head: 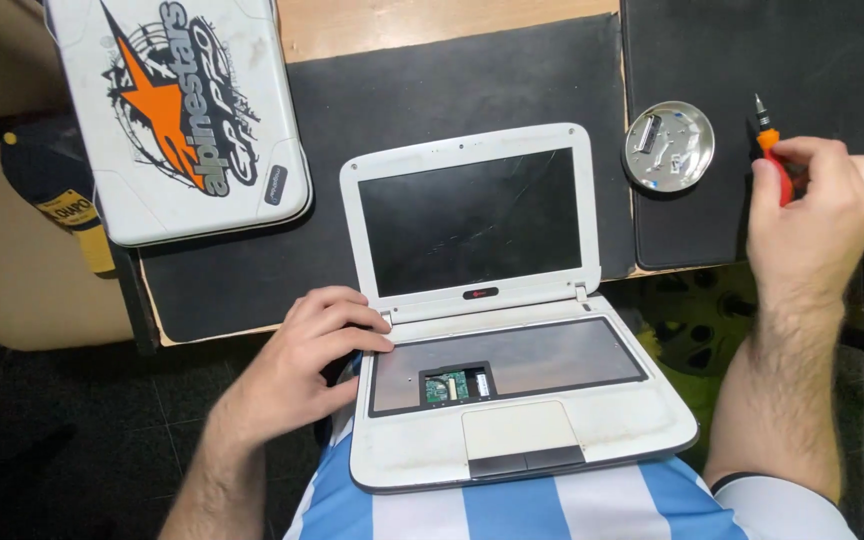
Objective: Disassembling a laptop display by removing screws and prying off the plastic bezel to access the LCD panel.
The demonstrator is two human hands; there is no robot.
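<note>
Keyboard already out of our laptop (512,400): left hand (327,345) rests flat on its corner, right hand (817,205) grips a screwdriver (770,150); board untouched.

Two bare forearms, hands apart, seen from above.
Left hand (327,345): palm down, fingers (362,318) spread and lightly curled, tips pressed flat; forearm angled in from lower left. Right hand (817,205): raised well forward, back toward camera, fingers closed in a pinch grip; forearm upright from lower right, sleeve edge at elbow.
</note>
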